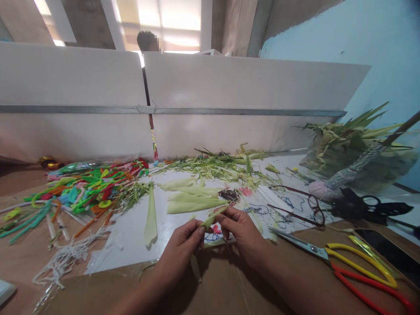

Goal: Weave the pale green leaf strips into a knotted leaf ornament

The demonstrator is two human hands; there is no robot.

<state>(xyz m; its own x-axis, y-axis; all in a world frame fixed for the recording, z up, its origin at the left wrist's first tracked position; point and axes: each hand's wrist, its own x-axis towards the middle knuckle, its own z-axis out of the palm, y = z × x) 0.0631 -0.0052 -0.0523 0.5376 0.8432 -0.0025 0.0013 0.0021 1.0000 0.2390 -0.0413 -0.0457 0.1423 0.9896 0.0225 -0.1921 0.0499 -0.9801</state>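
My left hand [182,247] and my right hand [241,232] meet low in the middle of the head view, both pinching a narrow pale green leaf strip [213,215] between fingertips. The strip runs slantwise between the two hands, and a pale end of it hangs below my left hand. Just beyond the hands, flat pale green leaf pieces [192,199] lie on a white sheet [131,232]. One long pointed leaf [151,216] lies to the left of my left hand.
Scissors with yellow and red handles [344,258] lie right of my right hand, black scissors [367,205] and glasses [305,205] beyond. Colourful strips [85,188] pile up at left, white string [62,262] near them. Green trimmings [223,168] and a leaf bundle [354,148] sit by the white partition.
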